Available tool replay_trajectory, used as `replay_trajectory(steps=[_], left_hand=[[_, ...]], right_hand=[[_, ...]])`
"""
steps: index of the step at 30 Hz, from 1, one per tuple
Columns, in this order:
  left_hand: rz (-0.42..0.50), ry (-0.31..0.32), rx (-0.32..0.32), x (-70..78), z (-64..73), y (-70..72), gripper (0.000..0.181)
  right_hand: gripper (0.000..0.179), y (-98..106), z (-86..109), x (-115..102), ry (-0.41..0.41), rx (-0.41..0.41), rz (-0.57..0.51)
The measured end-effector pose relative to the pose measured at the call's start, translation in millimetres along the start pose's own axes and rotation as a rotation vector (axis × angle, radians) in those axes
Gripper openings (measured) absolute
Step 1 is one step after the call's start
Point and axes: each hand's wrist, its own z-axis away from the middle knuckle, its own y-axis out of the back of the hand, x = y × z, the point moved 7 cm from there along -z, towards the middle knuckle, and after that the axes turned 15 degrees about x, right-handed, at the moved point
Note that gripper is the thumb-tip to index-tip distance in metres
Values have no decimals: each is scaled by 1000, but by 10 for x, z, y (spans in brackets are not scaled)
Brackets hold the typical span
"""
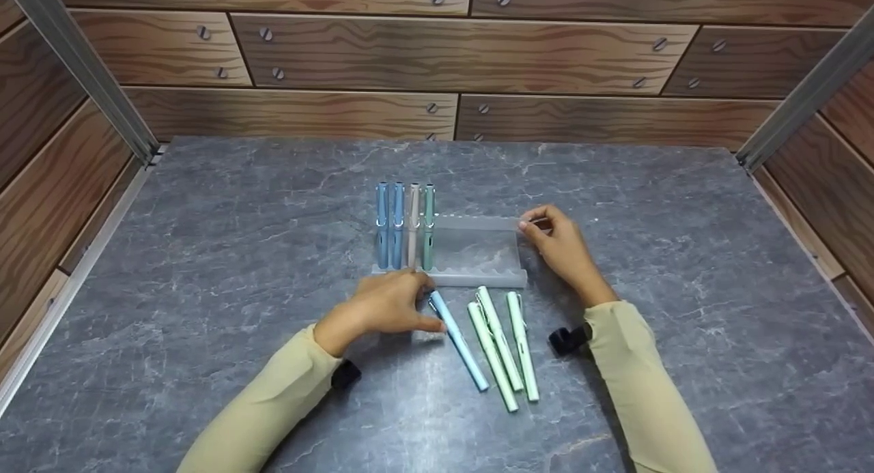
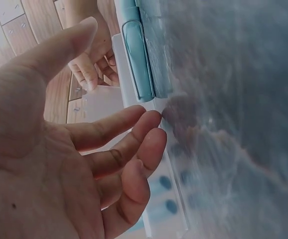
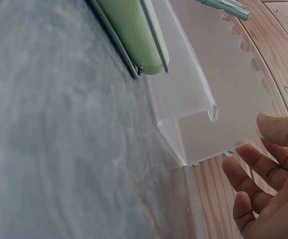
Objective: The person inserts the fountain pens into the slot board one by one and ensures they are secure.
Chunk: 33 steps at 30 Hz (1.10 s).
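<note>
A clear acrylic pen rack [image 1: 478,279] with notched edges stands mid-table. In its left part lie two blue pens [image 1: 383,227], a pinkish-grey pen [image 1: 413,227] and a dark green pen [image 1: 429,227]. My right hand [image 1: 563,244] pinches the rack's back right corner between thumb and fingertips. At the rack's front left, my left hand [image 1: 386,302] has its thumb spread from loosely bent fingers, which hold nothing. A light blue pen [image 1: 461,343] lies slanted just right of those fingers; its clip end [image 2: 139,59] shows beyond the fingertips in the left wrist view.
Several light green pens lie loose in front of the rack, among them a right-hand green pen [image 1: 522,347] and a left-hand green pen [image 1: 493,357]. Wood-patterned panels [image 1: 437,56] and metal posts [image 1: 89,70] bound the grey marbled table [image 1: 239,207].
</note>
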Motion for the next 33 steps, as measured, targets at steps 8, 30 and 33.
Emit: replay_trajectory(steps=[8,30,33], left_hand=[[-59,14,8,9,-13,14,62],[-241,-18,40,137,-25,-75,58],[-245,-27,48,150,-28,-72,56]], right_hand=[[21,-22,-22,-23,12,-4,-7],[16,-14,-5,17,12,19,-22],[17,2,-2,14,4,17,-24]])
